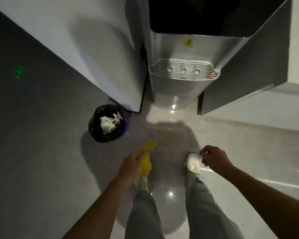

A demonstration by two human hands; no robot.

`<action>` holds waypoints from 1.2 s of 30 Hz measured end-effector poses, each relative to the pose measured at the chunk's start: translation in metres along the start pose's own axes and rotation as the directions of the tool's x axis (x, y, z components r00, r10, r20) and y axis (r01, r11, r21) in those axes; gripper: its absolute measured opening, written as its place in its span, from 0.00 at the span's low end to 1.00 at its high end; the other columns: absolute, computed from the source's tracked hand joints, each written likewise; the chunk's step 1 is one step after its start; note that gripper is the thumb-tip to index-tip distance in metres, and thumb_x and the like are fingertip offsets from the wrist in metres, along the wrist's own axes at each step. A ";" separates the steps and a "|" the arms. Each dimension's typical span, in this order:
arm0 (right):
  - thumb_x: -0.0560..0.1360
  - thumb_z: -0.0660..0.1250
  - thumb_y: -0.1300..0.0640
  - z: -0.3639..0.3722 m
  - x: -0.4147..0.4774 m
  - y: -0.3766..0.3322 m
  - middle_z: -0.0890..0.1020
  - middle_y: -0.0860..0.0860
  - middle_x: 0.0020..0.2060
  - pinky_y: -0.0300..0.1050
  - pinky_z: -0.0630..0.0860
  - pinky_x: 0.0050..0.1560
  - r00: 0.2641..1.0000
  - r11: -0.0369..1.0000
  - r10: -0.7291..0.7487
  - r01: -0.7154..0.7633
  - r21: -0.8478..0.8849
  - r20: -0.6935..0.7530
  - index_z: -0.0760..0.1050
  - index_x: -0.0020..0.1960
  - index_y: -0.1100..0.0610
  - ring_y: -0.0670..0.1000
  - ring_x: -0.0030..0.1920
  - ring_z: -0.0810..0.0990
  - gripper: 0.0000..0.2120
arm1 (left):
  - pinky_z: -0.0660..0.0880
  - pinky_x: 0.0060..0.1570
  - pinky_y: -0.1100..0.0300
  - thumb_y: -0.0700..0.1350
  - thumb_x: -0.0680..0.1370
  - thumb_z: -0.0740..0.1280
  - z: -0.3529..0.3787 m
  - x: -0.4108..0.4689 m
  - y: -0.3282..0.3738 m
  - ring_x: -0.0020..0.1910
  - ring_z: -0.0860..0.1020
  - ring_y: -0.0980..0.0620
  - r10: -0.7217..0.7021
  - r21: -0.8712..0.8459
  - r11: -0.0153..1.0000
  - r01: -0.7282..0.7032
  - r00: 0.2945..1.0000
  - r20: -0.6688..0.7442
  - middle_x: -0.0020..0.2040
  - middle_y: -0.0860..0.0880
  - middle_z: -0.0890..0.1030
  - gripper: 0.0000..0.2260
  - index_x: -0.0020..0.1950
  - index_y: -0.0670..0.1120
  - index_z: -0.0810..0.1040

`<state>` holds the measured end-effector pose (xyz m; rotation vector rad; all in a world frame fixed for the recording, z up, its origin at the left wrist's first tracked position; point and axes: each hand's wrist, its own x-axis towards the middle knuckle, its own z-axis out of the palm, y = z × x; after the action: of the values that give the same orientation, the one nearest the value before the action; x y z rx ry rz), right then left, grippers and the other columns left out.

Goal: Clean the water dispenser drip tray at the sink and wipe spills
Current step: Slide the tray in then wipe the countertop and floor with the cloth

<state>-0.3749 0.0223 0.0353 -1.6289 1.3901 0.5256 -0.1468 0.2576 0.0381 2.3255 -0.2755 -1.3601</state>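
Note:
A silver water dispenser [179, 90] stands ahead of me between two cabinets. Its white slotted drip tray [164, 69] sits in place on the front, with three round taps reflected over the grille and a small red dot at its right end. My left hand [130, 167] is closed around a crumpled yellow cloth [146, 161], low over the floor and well short of the dispenser. My right hand [214, 157] hangs beside it with fingers loosely curled and nothing in it.
A black-lined waste bin [107, 124] with paper scraps stands on the floor to the left of the dispenser. A white cabinet [86, 54] flanks the left, a grey one [248, 75] the right. The glossy floor [171, 135] reflects lights; my white shoes show below.

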 end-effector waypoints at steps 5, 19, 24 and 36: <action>0.77 0.64 0.57 0.073 0.019 0.020 0.86 0.49 0.33 0.48 0.82 0.41 0.991 0.992 0.122 -0.118 0.051 -0.064 0.80 0.42 0.49 0.54 0.38 0.85 0.09 | 0.78 0.56 0.46 0.68 0.73 0.58 -0.003 0.094 -0.040 0.55 0.83 0.41 0.132 0.083 0.986 -0.145 0.981 0.141 0.53 0.40 0.87 0.29 0.55 0.47 0.85; 0.81 0.63 0.53 0.284 0.241 0.193 0.80 0.59 0.65 0.50 0.73 0.61 0.971 0.994 0.106 -0.102 0.029 -0.212 0.76 0.70 0.56 0.59 0.62 0.79 0.19 | 0.78 0.59 0.48 0.62 0.82 0.55 0.097 0.376 -0.178 0.61 0.81 0.44 0.570 0.425 0.658 -0.622 0.780 0.259 0.64 0.47 0.83 0.25 0.70 0.49 0.78; 0.82 0.60 0.39 0.353 0.356 0.290 0.52 0.59 0.84 0.60 0.60 0.78 0.968 0.983 0.053 -0.093 -0.157 -0.245 0.50 0.84 0.54 0.63 0.82 0.56 0.38 | 0.74 0.67 0.47 0.57 0.83 0.57 0.178 0.470 -0.273 0.69 0.77 0.40 0.686 0.639 0.174 -0.749 0.558 0.468 0.74 0.42 0.75 0.27 0.79 0.44 0.71; 0.66 0.33 0.18 0.419 0.431 0.348 0.42 0.68 0.82 0.64 0.43 0.80 0.950 0.945 0.013 -0.114 -0.307 -0.313 0.36 0.83 0.62 0.67 0.81 0.39 0.61 | 0.63 0.76 0.37 0.68 0.76 0.57 0.258 0.543 -0.323 0.80 0.63 0.35 0.669 0.796 0.358 -0.488 0.729 0.146 0.81 0.37 0.65 0.42 0.81 0.40 0.64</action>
<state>-0.4851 0.1491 -0.6380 -2.0006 1.6567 0.5791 -0.1136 0.2714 -0.6441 2.5187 -1.8139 -0.6177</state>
